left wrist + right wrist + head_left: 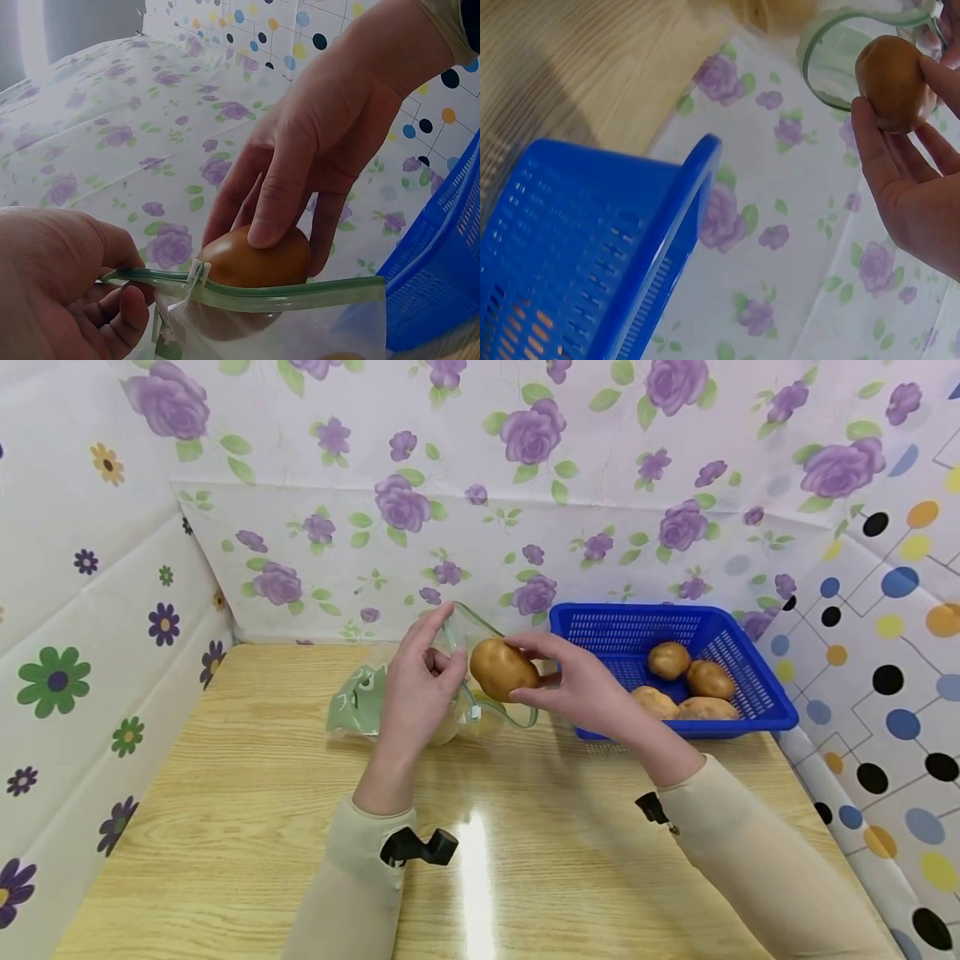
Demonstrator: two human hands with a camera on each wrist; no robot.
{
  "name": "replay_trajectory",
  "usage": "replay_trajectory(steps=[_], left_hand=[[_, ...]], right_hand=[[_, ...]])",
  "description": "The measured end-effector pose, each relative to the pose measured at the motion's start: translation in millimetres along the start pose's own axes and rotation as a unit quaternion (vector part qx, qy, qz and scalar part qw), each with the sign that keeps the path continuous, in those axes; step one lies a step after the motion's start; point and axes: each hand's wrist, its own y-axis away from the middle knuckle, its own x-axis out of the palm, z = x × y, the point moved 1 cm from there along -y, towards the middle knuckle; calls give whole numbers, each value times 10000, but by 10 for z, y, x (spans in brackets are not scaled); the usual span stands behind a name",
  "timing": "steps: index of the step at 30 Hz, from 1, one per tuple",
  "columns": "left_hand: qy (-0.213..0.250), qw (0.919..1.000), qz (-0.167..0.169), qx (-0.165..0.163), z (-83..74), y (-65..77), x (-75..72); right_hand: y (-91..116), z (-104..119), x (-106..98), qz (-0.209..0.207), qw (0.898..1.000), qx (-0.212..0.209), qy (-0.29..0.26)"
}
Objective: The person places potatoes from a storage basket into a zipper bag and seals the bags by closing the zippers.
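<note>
My right hand (pixel 581 681) grips a brown potato (pixel 501 670) at the mouth of a clear zip bag (pixel 360 702) with a green rim. In the left wrist view the potato (pixel 259 259) is partly behind the bag's green zip edge (pixel 300 295), its lower part seen through the plastic. My left hand (pixel 423 681) pinches the bag's rim near the white slider (pixel 196 274). The right wrist view shows the bag's mouth spread open beside the potato (pixel 891 82). Something yellowish (pixel 772 13) shows blurred inside the bag.
A blue plastic basket (pixel 783 714) with several potatoes (pixel 669 660) stands to the right of the bag on the wooden table (pixel 247 827). A wall covered in flowered sheeting (pixel 405 560) rises behind; dotted sheeting (pixel 900 652) lines the right side.
</note>
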Motion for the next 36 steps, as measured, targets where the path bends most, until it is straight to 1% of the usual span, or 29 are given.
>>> replay_trajectory(steps=[2, 4, 7, 10, 14, 21, 25, 29, 32, 36], left_hand=[[6, 10000, 13, -4, 1, 1, 1], [-3, 10000, 19, -13, -2, 2, 1], [-15, 10000, 8, -59, -2, -5, 3], [-19, 10000, -6, -96, 3, -15, 4], [-17, 9999, -26, -105, 2, -20, 4], [-45, 9999, -18, -99, 1, -16, 2], [-10, 9999, -31, -126, -6, -8, 0], [74, 9999, -69, -120, -16, -7, 2], [99, 9998, -102, -101, -21, -9, 2], [95, 9998, -128, -76, -24, -9, -1]], right_hand=[[-33, 13, 45, -2, 9999, -9, 130], [-70, 28, 90, -46, 9993, -46, 372], [-115, 45, 157, -180, 9968, -97, 768], [-148, 57, 221, -316, 9945, -123, 987], [-160, 68, 284, -388, 9949, -131, 919], [-136, 39, 323, -378, 9974, -170, 589], [-112, 26, 300, -406, 9972, -241, 573], [-70, -10, 222, -517, 9963, -295, 624], [-28, -59, 133, -604, 9948, -250, 784], [33, -161, -3, -719, 9906, -140, 1156]])
